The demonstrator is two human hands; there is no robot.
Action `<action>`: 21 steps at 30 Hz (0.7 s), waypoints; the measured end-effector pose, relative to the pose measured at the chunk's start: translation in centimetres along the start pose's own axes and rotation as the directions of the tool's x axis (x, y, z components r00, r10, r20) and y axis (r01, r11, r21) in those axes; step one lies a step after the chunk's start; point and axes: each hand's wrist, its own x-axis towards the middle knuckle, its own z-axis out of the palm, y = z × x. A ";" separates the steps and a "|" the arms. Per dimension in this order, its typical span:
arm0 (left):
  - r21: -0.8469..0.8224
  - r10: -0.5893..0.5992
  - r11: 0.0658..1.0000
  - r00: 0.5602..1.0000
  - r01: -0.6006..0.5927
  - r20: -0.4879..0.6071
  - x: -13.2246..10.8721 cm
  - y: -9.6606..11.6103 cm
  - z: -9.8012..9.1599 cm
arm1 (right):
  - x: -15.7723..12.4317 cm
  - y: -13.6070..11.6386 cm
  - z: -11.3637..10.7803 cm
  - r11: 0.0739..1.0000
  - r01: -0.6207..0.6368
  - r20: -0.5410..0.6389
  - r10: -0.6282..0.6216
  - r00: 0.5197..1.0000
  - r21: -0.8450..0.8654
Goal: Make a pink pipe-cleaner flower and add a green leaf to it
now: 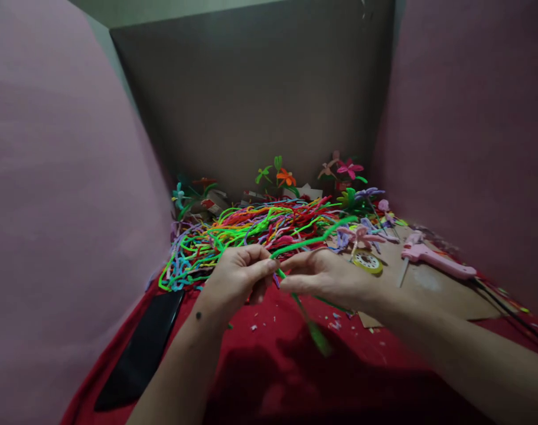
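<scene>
Green pipe cleaner (313,241) pinched by left hand (240,273) (unclear for right hand (326,274)), red cloth (361,361) below, pink walls (65,206).

The wire (315,240) is bright green, the heap (269,224) neon green, orange, red, pink, purple and turquoise. Plain red cloth (264,378); black slab (140,348); pale pink glue gun (439,260); yellow tape (369,262) with a dotted white middle; tan board (459,302); front flower (361,236) pink, rear flowers (286,177) orange, green, magenta; left wall (51,206) mauve, back wall (251,100) grey
</scene>
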 end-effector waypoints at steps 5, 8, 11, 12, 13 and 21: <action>0.083 -0.034 0.996 0.999 0.035 -0.010 0.2 -0.1 0.4 | 0.9 1.4 2.3 0.971 -0.163 0.110 0.145 0.983 0.176; 0.068 -0.093 0.994 0.994 0.089 0.056 0.3 0.0 0.1 | 0.7 2.8 1.7 0.785 -0.302 0.390 0.084 0.917 0.541; 0.077 -0.125 0.990 0.988 0.118 0.091 0.4 -0.1 0.1 | 1.0 3.7 1.2 0.680 -0.370 0.496 0.011 0.868 0.633; 0.086 -0.120 0.990 0.989 0.113 0.086 0.4 -0.1 0.2 | 1.1 3.7 1.1 0.687 -0.374 0.492 0.028 0.870 0.623; 0.098 -0.107 0.990 0.992 0.100 0.071 0.5 -0.2 0.3 | 1.2 3.7 1.2 0.705 -0.365 0.461 0.061 0.886 0.608; 0.050 -0.033 0.998 0.999 0.031 0.038 1.1 -1.1 -0.1 | 1.5 2.8 2.8 0.855 -0.182 -0.005 0.212 0.977 0.486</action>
